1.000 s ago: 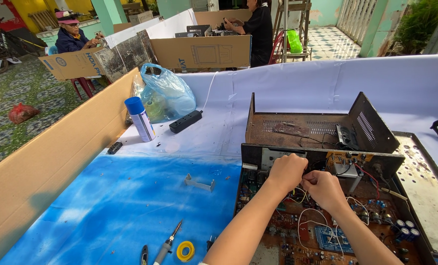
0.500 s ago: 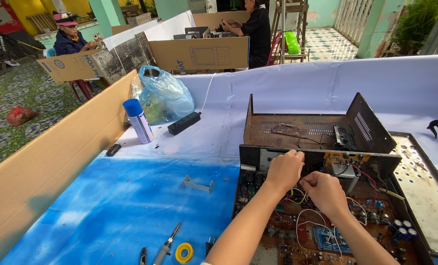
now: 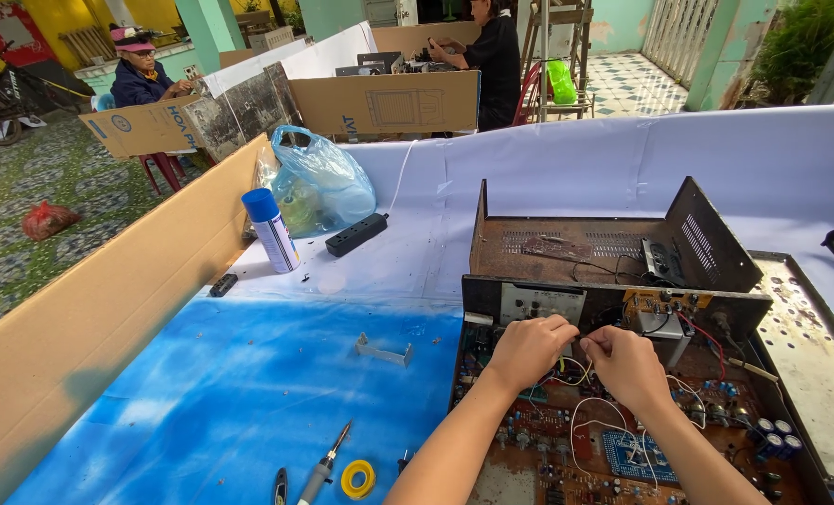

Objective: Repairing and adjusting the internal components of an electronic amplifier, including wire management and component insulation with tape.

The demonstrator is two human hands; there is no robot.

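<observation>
opened amplifier chassis (image 3: 623, 374) lies at the table's right, lid off so its circuit board is reachable. from the left: brown cardboard wall (image 3: 90, 318), blue-capped spray can (image 3: 272, 229), blue plastic bag (image 3: 323, 187), then left hand (image 3: 527, 351) and right hand (image 3: 627, 367), fingers pinched shut on thin wires (image 3: 581, 374).

Both hands — left hand (image 3: 529, 348), right hand (image 3: 628, 365) — pinching wires (image 3: 581, 374).

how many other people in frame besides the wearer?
2. A seated person in a dark blue top at far left behind cardboard; a person in black at the back, top centre. More may be hidden behind the cardboard screens.
</observation>
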